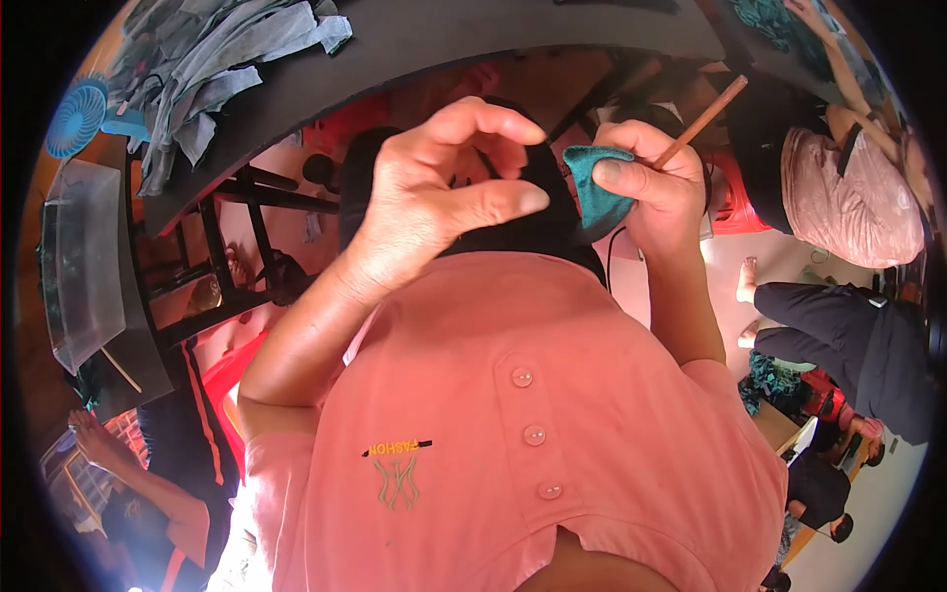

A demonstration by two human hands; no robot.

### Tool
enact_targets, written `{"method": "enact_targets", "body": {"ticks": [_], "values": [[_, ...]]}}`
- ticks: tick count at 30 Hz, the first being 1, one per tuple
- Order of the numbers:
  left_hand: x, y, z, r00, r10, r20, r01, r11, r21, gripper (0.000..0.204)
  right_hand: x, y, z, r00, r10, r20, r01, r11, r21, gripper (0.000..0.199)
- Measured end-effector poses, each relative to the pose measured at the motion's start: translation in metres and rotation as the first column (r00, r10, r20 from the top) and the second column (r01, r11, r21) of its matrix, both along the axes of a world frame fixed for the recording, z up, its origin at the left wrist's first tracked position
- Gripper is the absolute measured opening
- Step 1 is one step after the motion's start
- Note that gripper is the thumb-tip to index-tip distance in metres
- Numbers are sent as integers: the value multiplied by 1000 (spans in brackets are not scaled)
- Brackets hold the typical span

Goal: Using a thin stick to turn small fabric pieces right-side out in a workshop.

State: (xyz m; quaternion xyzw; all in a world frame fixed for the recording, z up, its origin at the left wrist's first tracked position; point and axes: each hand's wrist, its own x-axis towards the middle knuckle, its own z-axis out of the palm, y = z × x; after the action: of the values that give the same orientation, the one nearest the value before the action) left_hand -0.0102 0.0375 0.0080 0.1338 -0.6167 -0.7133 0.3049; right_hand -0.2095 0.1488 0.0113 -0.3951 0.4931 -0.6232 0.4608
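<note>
Pinching one teal cloth [597, 192] and one stick [702, 122], right hand [651, 187]; left hand [449, 192] seemingly curled empty.

Single head-worn fisheye view, looking steeply down the wearer's pink shirt [513, 424], hands [552, 197] raised very close to the lens, dark worktop [414, 49] curving above the shirt

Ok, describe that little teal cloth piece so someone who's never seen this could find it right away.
Start at the salmon-pink shirt filling the lower middle, then go up to the two raised hands above it. The teal cloth is pinched in the right hand, beside a thin brown stick. It is the only teal thing there, set against black fabric behind it.
</note>
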Motion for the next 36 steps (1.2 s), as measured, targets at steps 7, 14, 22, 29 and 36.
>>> {"method": "enact_targets", "body": {"ticks": [7,14,22,29,36], "values": [[-16,14,-7,994,70,-79,-56,984,168,34,13,-3,-6,1000,18,-21,-18,1000,5,9],[-25,4,-12,992,91,-91,-50,923,382,17,24,-7,-17,995,-78,-63,72,993,-98,9],[-36,9,-15,992,70,102,-96,955,280,20,26,-12,-12,976,-198,87,200,980,-20,13],[-36,5,-5,990,27,140,-60,970,235,16,13,-21,18,967,-104,-233,79,991,-111,8],[-42,1,3,966,-215,145,140,902,408,17,-12,-35,35,920,-281,-273,241,955,-173,9]]}}
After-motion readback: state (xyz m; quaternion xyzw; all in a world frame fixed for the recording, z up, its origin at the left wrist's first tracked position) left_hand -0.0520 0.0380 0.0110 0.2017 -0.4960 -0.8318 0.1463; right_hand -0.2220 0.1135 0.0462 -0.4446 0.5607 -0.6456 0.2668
